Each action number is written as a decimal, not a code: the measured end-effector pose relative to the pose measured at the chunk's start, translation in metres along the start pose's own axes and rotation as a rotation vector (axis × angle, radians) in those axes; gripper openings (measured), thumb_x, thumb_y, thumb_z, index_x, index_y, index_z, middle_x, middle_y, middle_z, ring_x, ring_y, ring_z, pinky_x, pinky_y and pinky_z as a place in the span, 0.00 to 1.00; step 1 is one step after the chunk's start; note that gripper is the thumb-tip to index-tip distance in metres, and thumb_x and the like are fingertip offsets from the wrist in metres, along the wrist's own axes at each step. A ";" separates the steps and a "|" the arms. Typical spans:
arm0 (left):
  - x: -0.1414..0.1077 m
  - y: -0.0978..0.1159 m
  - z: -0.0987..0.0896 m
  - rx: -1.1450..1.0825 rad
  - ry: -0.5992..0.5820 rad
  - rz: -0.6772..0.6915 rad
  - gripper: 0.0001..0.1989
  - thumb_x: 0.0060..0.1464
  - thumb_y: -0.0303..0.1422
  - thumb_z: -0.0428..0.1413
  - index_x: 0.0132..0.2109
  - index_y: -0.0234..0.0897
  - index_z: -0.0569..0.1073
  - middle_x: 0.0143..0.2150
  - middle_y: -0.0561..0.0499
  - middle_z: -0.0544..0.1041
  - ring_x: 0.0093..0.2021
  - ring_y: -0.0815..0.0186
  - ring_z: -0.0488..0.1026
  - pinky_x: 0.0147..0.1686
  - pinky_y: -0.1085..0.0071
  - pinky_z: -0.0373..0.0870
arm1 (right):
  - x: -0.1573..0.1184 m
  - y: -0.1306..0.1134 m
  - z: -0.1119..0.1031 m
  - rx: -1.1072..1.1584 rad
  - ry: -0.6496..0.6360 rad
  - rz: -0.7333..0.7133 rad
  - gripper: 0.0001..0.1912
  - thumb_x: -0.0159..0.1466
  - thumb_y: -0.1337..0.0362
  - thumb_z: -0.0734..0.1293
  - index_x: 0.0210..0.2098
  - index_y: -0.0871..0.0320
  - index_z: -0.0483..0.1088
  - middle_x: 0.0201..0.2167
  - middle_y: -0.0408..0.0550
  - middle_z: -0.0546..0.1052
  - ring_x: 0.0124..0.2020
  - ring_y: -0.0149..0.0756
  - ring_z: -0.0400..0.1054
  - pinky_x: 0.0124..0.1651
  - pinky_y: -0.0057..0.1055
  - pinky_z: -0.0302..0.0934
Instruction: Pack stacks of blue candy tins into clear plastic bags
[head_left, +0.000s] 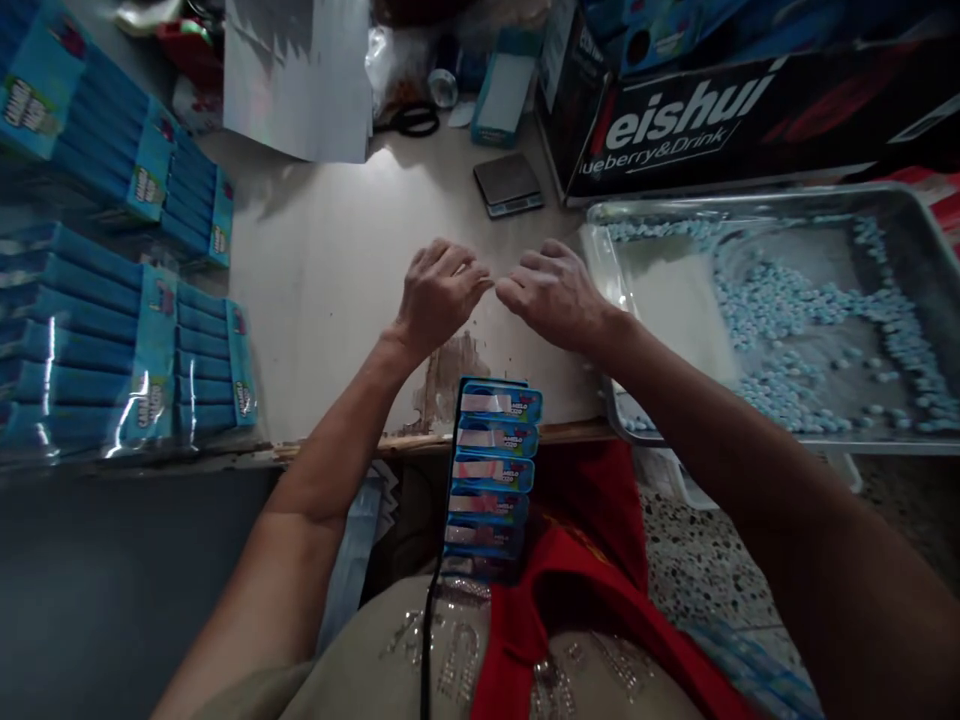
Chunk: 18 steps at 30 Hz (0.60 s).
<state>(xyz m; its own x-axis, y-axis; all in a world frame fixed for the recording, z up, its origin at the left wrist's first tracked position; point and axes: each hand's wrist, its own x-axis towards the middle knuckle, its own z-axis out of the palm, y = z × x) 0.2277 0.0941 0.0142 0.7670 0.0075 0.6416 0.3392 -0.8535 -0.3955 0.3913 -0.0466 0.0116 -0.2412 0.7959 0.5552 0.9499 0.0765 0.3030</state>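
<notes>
My left hand (446,290) and my right hand (553,292) hover over the middle of the table, almost meeting at the fingertips. Both have curled fingers, with thumb and forefinger pinched. Whatever is between them, if anything, is too small to make out. Below the hands, a row of several blue candy packs (495,438) in a dark holder runs from the table's edge toward my body, each with a pale strip on its face. Right of my right hand lies a metal tray (757,200) with many small light-blue candies (780,300). A small digital scale (508,184) sits beyond my right hand.
Stacks of wrapped blue boxes (90,340) line the left side. White paper (296,80), black scissors (416,119) and an upright blue box (507,88) stand or lie at the back. A black printed carton (697,120) is behind the tray. The wooden table edge (574,432) is worn.
</notes>
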 end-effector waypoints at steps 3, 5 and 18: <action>-0.010 -0.002 -0.003 0.068 -0.045 0.057 0.17 0.76 0.35 0.50 0.40 0.35 0.80 0.40 0.44 0.81 0.44 0.56 0.76 0.42 0.60 0.66 | -0.004 -0.015 -0.008 0.021 -0.078 0.073 0.19 0.75 0.74 0.55 0.44 0.58 0.77 0.38 0.50 0.79 0.44 0.40 0.66 0.48 0.38 0.51; -0.023 0.003 -0.005 0.105 -0.050 0.065 0.15 0.73 0.28 0.51 0.37 0.36 0.79 0.36 0.45 0.79 0.39 0.58 0.74 0.36 0.61 0.61 | -0.016 -0.026 -0.008 0.048 -0.103 0.178 0.18 0.76 0.72 0.55 0.48 0.57 0.76 0.41 0.52 0.80 0.44 0.41 0.68 0.45 0.37 0.50; -0.077 0.043 -0.027 -0.030 -0.169 -0.009 0.10 0.62 0.25 0.66 0.33 0.37 0.75 0.32 0.50 0.79 0.31 0.62 0.73 0.26 0.64 0.52 | -0.078 -0.068 0.005 0.417 -0.479 0.579 0.16 0.75 0.60 0.62 0.40 0.57 0.81 0.40 0.54 0.85 0.37 0.41 0.76 0.34 0.35 0.44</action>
<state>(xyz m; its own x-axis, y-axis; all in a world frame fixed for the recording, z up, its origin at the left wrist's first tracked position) 0.1690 0.0429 -0.0346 0.8457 0.1005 0.5241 0.3317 -0.8683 -0.3687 0.3470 -0.1113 -0.0561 0.3251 0.9381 0.1190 0.9154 -0.2807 -0.2884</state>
